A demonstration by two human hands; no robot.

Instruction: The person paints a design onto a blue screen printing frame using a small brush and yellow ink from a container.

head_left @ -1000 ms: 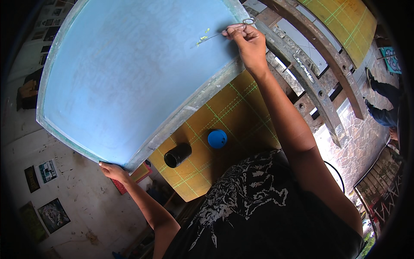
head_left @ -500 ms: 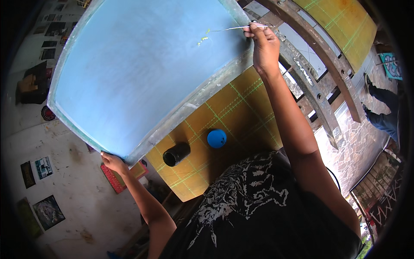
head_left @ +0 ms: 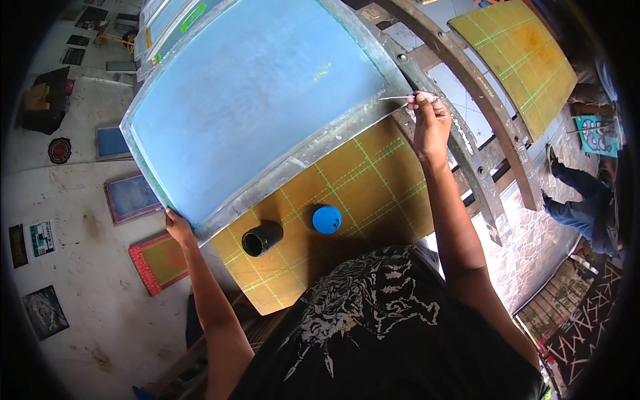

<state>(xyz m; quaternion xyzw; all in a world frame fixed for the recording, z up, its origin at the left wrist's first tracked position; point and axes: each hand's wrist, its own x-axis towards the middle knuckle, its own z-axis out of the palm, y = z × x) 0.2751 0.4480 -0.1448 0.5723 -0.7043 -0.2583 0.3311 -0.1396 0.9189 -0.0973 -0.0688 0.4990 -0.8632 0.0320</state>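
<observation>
A screen frame with pale blue mesh (head_left: 240,113) fills the upper middle, tilted over a mustard board (head_left: 357,180) marked with green grid lines. My left hand (head_left: 179,227) is closed on its lower-left corner. My right hand (head_left: 430,130), at the frame's right rim, has fingers pinched on a thin metal tool (head_left: 393,97) pointing left across the rim. Small yellow-green marks (head_left: 322,72) show on the mesh, up and left of the tool's tip. Below the frame, an open black jar (head_left: 262,239) lies near a round blue lid (head_left: 327,219).
Curved-looking metal bars (head_left: 490,113) and a second gridded board (head_left: 513,60) stand at right. Beyond them is another person's jeans-clad leg (head_left: 573,223). More screens (head_left: 133,195) and posters (head_left: 45,310) line the left side, with stacked frames (head_left: 157,27) at top.
My right hand has moved down with the tool, from beside the yellow-green marks to the rim. The frame sits lower and further right in view, with my left hand still on it.
</observation>
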